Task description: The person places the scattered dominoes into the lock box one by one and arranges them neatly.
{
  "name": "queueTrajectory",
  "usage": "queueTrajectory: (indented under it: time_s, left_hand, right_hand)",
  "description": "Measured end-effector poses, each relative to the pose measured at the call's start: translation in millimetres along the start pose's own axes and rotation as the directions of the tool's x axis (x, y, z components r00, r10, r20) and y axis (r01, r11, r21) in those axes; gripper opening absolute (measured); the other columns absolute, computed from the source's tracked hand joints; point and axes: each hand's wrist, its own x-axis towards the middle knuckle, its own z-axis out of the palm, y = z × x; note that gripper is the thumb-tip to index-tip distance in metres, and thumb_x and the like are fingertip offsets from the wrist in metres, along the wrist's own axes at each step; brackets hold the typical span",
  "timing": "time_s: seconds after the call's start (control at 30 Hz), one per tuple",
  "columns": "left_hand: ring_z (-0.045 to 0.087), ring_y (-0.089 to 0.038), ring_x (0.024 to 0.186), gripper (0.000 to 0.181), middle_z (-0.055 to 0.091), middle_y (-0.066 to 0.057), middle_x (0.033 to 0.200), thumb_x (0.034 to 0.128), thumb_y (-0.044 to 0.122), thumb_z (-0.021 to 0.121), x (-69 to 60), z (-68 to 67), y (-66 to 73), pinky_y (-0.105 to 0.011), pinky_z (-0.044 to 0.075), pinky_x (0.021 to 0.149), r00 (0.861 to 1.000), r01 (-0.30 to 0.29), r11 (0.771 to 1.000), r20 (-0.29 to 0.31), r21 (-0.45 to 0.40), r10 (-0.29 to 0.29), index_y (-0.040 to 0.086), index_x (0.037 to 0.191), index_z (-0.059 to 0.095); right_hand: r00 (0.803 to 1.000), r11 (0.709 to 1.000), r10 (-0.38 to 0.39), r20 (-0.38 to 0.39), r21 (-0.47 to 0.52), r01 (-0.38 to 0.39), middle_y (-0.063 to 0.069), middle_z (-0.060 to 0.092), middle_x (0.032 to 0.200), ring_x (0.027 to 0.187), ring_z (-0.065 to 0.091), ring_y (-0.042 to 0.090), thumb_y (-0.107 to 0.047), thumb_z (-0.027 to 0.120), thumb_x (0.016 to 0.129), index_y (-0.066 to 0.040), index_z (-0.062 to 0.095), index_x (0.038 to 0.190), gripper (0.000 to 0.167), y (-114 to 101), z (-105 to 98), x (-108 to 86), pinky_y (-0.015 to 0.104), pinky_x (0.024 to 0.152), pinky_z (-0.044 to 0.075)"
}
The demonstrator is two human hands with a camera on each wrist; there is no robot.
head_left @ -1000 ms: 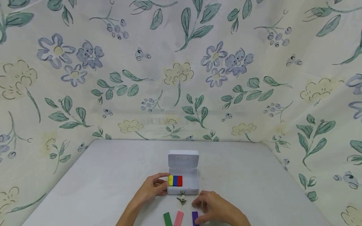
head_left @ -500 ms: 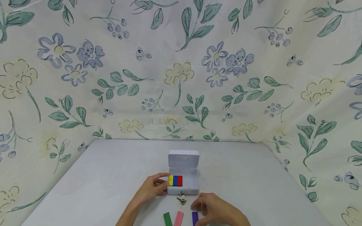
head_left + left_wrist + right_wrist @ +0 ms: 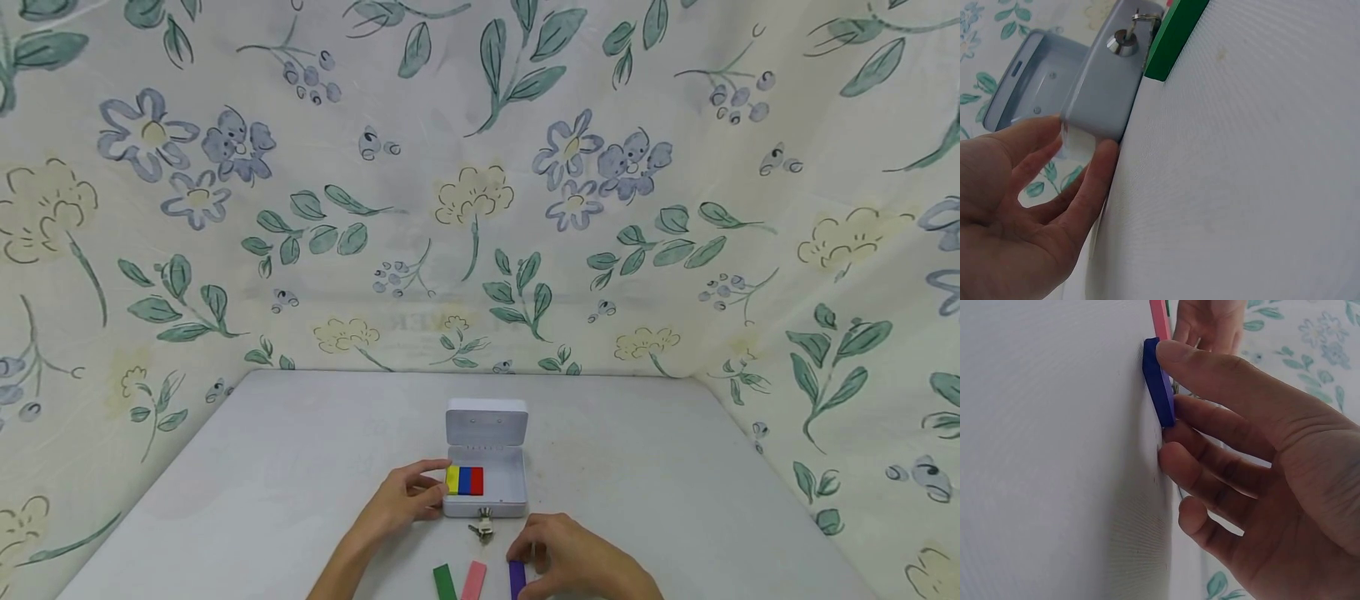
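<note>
Purple block (image 3: 517,577) is being pinched by the right hand (image 3: 572,552), while the left hand (image 3: 405,500), fingers loosely spread, is apparently steadying the left side of the cash box (image 3: 507,507).

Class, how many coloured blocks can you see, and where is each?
6. In the box, side by side: yellow block, blue block, red block. In front of it, left to right: green block, pink block, purple block. Others may be hidden.

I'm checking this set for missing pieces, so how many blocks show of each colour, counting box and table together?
Yellow block: 1
Blue block: 1
Red block: 1
Green block: 1
Pink block: 1
Purple block: 1
Total: 6
</note>
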Motion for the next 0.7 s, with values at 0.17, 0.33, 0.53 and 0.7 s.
queueTrajectory:
  time_s: [0.17, 0.33, 0.53, 0.7]
  left_hand:
    - [0.067, -0.018, 0.086, 0.048, 0.066, -0.017, 0.115, 0.0933, 0.024, 0.067, -0.3, -0.9, 0.8, -0.033, 0.063, 0.074, 1.0, 0.007, 1.0, -0.002, 0.002, -0.007, 0.009, 0.138, 0.055]
    - [0.066, -0.017, 0.086, 0.048, 0.066, -0.017, 0.115, 0.0929, 0.025, 0.068, 0.9, -0.1, 0.4, -0.033, 0.063, 0.074, 1.0, 0.021, 1.0, -0.008, 0.008, -0.021, 0.01, 0.138, 0.056]
    - [0.066, -0.017, 0.085, 0.048, 0.067, -0.017, 0.115, 0.0925, 0.024, 0.068, 1.6, 0.5, 0.1, -0.033, 0.063, 0.074, 1.0, 0.026, 1.0, -0.014, 0.013, -0.026, 0.01, 0.137, 0.056]
    - [0.066, -0.017, 0.085, 0.048, 0.067, -0.017, 0.115, 0.0925, 0.025, 0.068, 1.1, 0.0, 0.7, -0.033, 0.063, 0.074, 1.0, 0.022, 1.0, -0.018, 0.019, -0.022, 0.011, 0.137, 0.056]
  right_hand:
    - [1.0, 1.0, -0.002, 0.012, 0.011, 0.002, -0.013, 0.062, 0.089, 0.074, 0.057, 0.005, -0.026, 0.084, 0.077, -0.022, 0.076, 0.103, 0.027, 2.1, 0.3, 0.7, 0.015, 0.071, 0.054]
    - [1.0, 1.0, 0.007, 0.015, 0.014, -0.007, -0.013, 0.062, 0.089, 0.075, 0.057, 0.006, -0.027, 0.084, 0.077, -0.024, 0.075, 0.104, 0.029, 3.0, 0.8, 1.3, 0.014, 0.072, 0.054]
    - [1.0, 1.0, 0.007, 0.007, 0.008, -0.007, -0.013, 0.062, 0.09, 0.075, 0.057, 0.005, -0.027, 0.084, 0.077, -0.024, 0.075, 0.104, 0.029, 3.8, 1.6, 1.1, 0.014, 0.072, 0.054]
    - [1.0, 1.0, 0.003, 0.001, 0.005, -0.003, -0.013, 0.062, 0.089, 0.075, 0.056, 0.005, -0.028, 0.085, 0.076, -0.024, 0.075, 0.104, 0.03, 3.1, 1.4, 1.0, 0.014, 0.072, 0.054]
